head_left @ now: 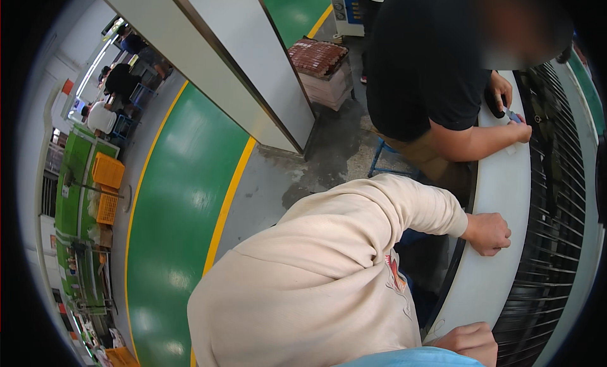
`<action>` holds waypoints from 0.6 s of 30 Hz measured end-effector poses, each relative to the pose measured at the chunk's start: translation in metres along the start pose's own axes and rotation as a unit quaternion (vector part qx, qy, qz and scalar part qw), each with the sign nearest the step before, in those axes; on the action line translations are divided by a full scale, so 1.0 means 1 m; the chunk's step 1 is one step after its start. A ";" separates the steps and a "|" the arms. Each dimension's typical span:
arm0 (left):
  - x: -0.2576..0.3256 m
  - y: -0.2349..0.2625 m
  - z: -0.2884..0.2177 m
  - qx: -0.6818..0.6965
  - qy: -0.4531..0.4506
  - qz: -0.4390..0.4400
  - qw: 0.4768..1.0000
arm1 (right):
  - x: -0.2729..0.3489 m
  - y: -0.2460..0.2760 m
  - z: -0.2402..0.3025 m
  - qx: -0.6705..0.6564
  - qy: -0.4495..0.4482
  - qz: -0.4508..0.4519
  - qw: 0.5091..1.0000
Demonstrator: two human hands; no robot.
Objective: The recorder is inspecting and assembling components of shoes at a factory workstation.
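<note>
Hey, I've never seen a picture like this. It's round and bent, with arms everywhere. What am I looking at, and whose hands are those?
This is one view from a wide fisheye camera worn on a person's head, looking down. That is why straight edges curve.

The wearer's own hand, in a light blue sleeve, comes in at the bottom edge. It is probably the left one. It rests curled on the white curved rim of a work surface, beside a black wire grille. I cannot tell whether it holds anything.

The other hands belong to co-workers. The fist of the person in the cream sweatshirt rests on the same rim. Further along, a person in a black shirt handles a small thing, too small to identify.
</note>
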State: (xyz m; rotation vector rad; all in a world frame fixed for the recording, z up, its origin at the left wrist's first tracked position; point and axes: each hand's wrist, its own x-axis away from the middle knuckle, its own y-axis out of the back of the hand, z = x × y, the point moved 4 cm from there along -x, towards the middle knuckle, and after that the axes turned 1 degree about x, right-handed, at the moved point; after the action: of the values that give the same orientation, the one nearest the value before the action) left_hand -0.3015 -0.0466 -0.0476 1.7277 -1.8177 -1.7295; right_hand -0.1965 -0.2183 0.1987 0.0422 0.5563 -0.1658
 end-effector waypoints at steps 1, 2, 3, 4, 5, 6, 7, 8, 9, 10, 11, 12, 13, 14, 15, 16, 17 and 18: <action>0.000 0.000 0.001 0.002 0.005 0.013 1.000 | -0.003 -0.001 -0.002 -0.065 0.028 0.026 0.997; -0.001 -0.005 0.004 0.011 0.010 0.035 0.999 | -0.006 0.005 -0.006 -0.070 0.027 0.021 0.997; -0.001 -0.003 0.004 0.010 0.012 0.033 0.999 | -0.010 0.003 -0.006 -0.066 0.037 0.021 0.997; 0.000 -0.001 0.005 0.008 0.015 0.035 0.999 | -0.012 0.002 -0.006 -0.062 0.047 0.020 0.997; 0.000 0.000 0.005 0.006 0.016 0.037 0.999 | -0.012 0.001 -0.007 -0.062 0.046 0.021 0.997; 0.000 0.000 0.005 0.007 0.017 0.037 0.999 | -0.010 0.001 -0.007 -0.059 0.045 0.016 0.997; 0.000 0.000 0.005 0.000 0.020 0.042 0.999 | -0.009 0.001 -0.008 -0.055 0.044 0.010 0.997; -0.001 0.001 0.004 -0.007 0.023 0.047 0.999 | -0.010 0.002 -0.007 -0.054 0.044 0.010 0.997; -0.002 0.002 0.004 -0.007 0.022 0.046 0.999 | -0.012 0.002 -0.006 -0.057 0.040 0.007 0.998; -0.003 0.004 0.004 -0.006 0.019 0.046 0.999 | -0.014 0.003 -0.006 -0.060 0.035 0.004 0.998; -0.004 0.005 0.004 -0.004 0.016 0.045 0.999 | -0.012 0.005 -0.004 -0.059 0.036 0.004 0.998; -0.004 0.006 0.004 -0.005 0.016 0.046 0.999 | -0.011 0.006 -0.005 -0.054 0.014 0.009 0.998; -0.004 0.006 0.004 -0.006 0.016 0.052 0.998 | -0.012 0.006 -0.005 -0.048 -0.008 0.013 0.999; -0.004 0.006 0.004 -0.007 0.016 0.059 0.998 | -0.012 0.007 -0.003 -0.048 -0.007 0.013 0.999; -0.004 0.005 0.004 -0.008 0.015 0.059 0.998 | -0.012 0.008 -0.001 -0.035 -0.016 0.026 0.999; -0.004 0.006 0.004 -0.010 0.015 0.053 0.998 | -0.013 0.007 -0.001 -0.022 -0.026 0.039 0.999; -0.004 0.004 0.003 -0.011 0.012 0.048 0.999 | -0.011 0.007 -0.001 -0.021 -0.025 0.036 0.999; -0.004 0.004 0.001 -0.011 0.012 0.049 0.999 | -0.008 0.007 -0.001 -0.019 0.010 0.031 0.999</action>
State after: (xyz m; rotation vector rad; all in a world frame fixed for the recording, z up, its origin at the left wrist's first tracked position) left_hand -0.3037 -0.0439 -0.0426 1.6161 -1.8338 -1.6786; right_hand -0.2029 -0.2097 0.2021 0.0238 0.5779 -0.0942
